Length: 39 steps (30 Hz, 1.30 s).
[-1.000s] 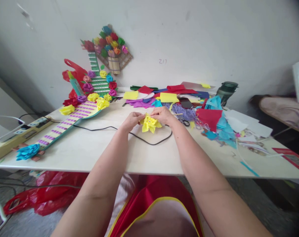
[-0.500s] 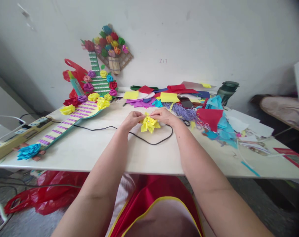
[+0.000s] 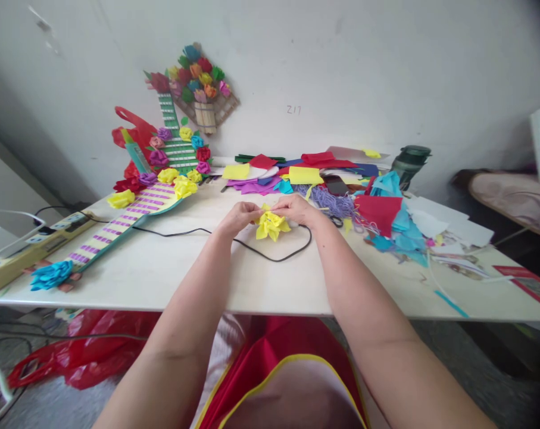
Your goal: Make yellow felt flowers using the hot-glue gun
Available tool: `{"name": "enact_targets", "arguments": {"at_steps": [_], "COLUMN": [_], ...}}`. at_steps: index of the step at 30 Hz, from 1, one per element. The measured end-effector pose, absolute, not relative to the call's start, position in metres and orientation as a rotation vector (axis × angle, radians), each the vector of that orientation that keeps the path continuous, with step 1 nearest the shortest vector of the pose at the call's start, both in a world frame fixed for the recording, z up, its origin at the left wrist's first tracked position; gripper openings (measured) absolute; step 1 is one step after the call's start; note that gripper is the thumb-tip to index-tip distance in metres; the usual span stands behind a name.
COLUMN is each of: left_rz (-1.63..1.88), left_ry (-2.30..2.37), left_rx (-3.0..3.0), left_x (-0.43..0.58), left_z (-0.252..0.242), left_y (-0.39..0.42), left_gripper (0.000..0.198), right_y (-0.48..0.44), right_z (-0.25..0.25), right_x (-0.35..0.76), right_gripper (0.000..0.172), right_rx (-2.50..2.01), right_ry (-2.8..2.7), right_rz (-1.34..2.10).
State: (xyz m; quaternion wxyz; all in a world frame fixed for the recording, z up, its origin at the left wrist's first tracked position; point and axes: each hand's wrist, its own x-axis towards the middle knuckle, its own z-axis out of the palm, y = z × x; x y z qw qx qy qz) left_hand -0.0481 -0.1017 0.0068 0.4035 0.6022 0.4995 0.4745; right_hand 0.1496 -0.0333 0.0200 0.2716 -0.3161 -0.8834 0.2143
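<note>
A yellow paper flower (image 3: 272,226) with pointed petals is held between my two hands, a little above the white table (image 3: 270,286). My left hand (image 3: 242,217) pinches its left back edge, fingers closed. From the right, my right hand (image 3: 295,208) has its fingers closed on the upper back petals. The fingertips of both hands nearly meet behind the flower and are partly hidden by it. A black cable (image 3: 278,260) loops on the tabletop just below the flower.
On the left lie a striped board (image 3: 131,220) with paper flowers and a power strip (image 3: 41,245). Behind my hands are coloured paper sheets (image 3: 305,175) and purple string (image 3: 332,202). Blue and red paper (image 3: 379,213), white sheets and a dark green bottle (image 3: 410,165) stand or lie right.
</note>
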Motion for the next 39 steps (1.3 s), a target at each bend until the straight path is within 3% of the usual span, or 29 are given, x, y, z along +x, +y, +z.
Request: {"name": "enact_targets", "arguments": {"at_steps": [8, 39], "left_rz": [1.213, 1.277], "left_ry": [1.174, 1.224], "left_rx": [1.338, 1.209], "left_x": [-0.049, -0.04], "left_z": [0.007, 0.012], "left_y": [-0.103, -0.104], "left_gripper": [0.051, 0.028], "right_y": [-0.035, -0.057], "right_z": [0.023, 0.036], "right_x": [0.147, 0.143], "right_gripper": [0.016, 0.017], "right_rx": [-0.81, -0.973], "right_ry": [-2.363, -2.409], "right_rz": [0.448, 0.018]}}
